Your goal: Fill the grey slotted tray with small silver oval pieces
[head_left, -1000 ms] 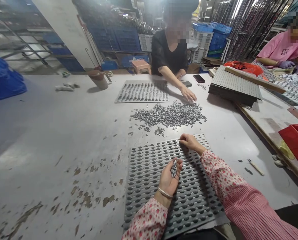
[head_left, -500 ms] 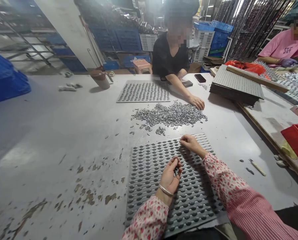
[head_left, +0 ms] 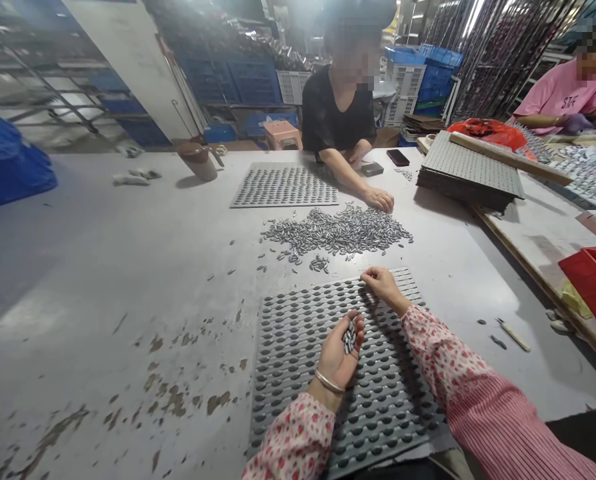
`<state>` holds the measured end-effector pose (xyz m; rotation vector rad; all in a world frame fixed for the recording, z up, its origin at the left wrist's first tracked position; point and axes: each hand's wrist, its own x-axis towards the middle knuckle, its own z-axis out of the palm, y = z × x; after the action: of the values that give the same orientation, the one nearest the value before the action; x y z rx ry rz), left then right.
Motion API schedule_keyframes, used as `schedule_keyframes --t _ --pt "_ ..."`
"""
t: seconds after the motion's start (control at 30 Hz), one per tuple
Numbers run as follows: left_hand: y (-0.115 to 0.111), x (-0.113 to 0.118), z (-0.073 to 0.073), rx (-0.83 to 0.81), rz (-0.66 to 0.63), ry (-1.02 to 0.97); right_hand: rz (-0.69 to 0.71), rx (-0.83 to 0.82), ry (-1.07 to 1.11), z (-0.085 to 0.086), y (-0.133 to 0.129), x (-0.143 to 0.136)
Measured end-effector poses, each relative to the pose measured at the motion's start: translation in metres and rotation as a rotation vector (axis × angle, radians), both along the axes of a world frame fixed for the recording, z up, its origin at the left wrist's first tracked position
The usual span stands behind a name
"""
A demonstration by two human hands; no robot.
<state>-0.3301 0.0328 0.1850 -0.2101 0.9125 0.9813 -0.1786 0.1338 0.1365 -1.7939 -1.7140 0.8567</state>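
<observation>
My left hand (head_left: 342, 350) is cupped palm up around several small silvery, leaf-shaped pieces (head_left: 349, 337). It hovers over a grey tray (head_left: 298, 373) with rows of dark oval hollows. Farther up, my right hand (head_left: 382, 285) has its fingertips pinched together at the tray's far part; whatever may be between them is too small to make out. Beyond the tray's far edge lies a loose heap of the same grey pieces (head_left: 338, 230), with a smaller clump (head_left: 319, 264) on its near side.
Across the table, a co-worker's hand (head_left: 379, 199) touches the heap beside a second tray (head_left: 283, 185). A brown jug (head_left: 198, 161) stands at the back. To the right are stacked boards (head_left: 471, 167), a red box (head_left: 591, 283) and a pale-handled tool (head_left: 514, 335).
My left fingers have opened, showing the pieces in the palm. My right hand stays at nearly the same spot on the tray. The co-worker's hand has shifted left along the heap.
</observation>
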Motion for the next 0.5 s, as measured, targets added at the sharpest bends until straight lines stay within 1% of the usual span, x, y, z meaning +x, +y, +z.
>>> schedule_keyframes --t 0.03,0.1,0.23,0.37,0.5 --pt "-0.001 -0.001 0.001 -0.018 -0.008 -0.013 -0.038 0.016 -0.054 -0.004 0.005 0.0" --pt "-0.003 -0.001 0.0 -0.051 -0.016 -0.045 -0.068 0.044 -0.145 -0.01 0.012 -0.002" --pt "-0.006 -0.002 -0.007 -0.059 -0.025 -0.075 -0.089 0.074 -0.378 -0.016 0.011 -0.009" --pt "-0.008 -0.003 -0.012 -0.004 -0.031 -0.087 -0.119 0.098 -0.46 -0.018 0.007 -0.009" --pt "-0.008 0.0 -0.011 -0.007 -0.019 -0.062 -0.125 0.092 -0.451 -0.017 0.009 -0.007"
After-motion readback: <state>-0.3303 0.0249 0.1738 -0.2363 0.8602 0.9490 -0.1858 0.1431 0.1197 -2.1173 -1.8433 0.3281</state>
